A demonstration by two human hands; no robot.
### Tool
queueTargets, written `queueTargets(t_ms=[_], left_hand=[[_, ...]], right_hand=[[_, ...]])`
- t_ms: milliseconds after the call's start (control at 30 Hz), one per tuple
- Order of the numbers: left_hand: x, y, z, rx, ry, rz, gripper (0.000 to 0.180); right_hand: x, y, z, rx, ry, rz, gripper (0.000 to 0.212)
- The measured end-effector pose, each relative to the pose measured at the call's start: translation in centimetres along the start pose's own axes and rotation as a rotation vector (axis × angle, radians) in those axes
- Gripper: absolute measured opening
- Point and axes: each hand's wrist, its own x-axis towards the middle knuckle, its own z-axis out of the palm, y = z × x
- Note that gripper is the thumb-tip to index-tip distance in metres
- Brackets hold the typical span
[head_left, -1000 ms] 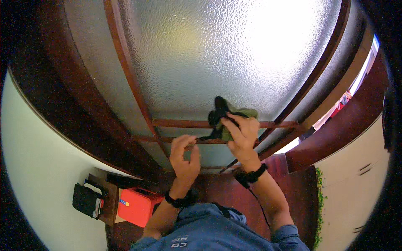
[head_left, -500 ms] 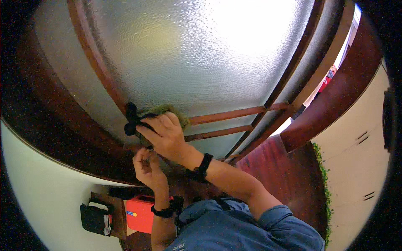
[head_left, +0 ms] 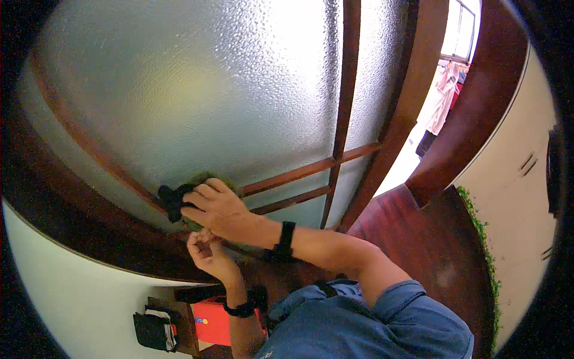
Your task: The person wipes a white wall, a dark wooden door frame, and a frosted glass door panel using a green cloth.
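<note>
My right hand (head_left: pixel 222 210) is wrapped over an olive-green cloth-like bundle (head_left: pixel 200 178) against the lower left of a wood-framed, textured-glass door (head_left: pixel 155 119). A black lumpy piece (head_left: pixel 172 203) sticks out at the left of the bundle, over the wooden frame bar; whether the two are joined is hard to tell. Just below, my left hand (head_left: pixel 212 258) has its fingers curled in a pinch, their tips up close to the bundle's lower edge. Anything between those fingertips is hidden or too small to name.
Wooden crossbars (head_left: pixel 293 175) run across the glass on the right. A red box (head_left: pixel 214 322) and a black bag-like item (head_left: pixel 156 329) are at lower left. Pale cabinets (head_left: pixel 514 185) edged by a green vine (head_left: pixel 480 233) line the right. Clothes (head_left: pixel 442 99) hang beyond an opening.
The view has swung, so the door sits further left and more of the opening shows. My right hand now lies flatter over the bundle, and my left hand stays close beneath.
</note>
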Motion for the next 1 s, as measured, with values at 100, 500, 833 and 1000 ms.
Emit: queueTargets(t_ms=[100, 500, 833, 1000], left_hand=[[-1.6, -0.2, 1.6, -0.081, -0.074, -0.096, 0.022], [-6.9, 0.3, 10.2, 0.202, -0.177, 0.054, 0.022], [-6.0, 1.0, 9.4, 0.237, -0.17, 0.056, 0.025], [-4.6, 1.1, 7.5, 0.248, -0.143, 0.062, 0.024]], right_hand=[[-2.2, 2.2, -3.4, -0.031, 0.048, -0.004, 0.033], [-9.6, 8.7, -18.2, -0.162, -0.066, 0.148, 0.046], [-8.4, 7.0, -14.5, -0.226, -0.083, 0.143, 0.048], [-5.6, 4.8, -10.1, -0.216, -0.028, 0.056, 0.049]])
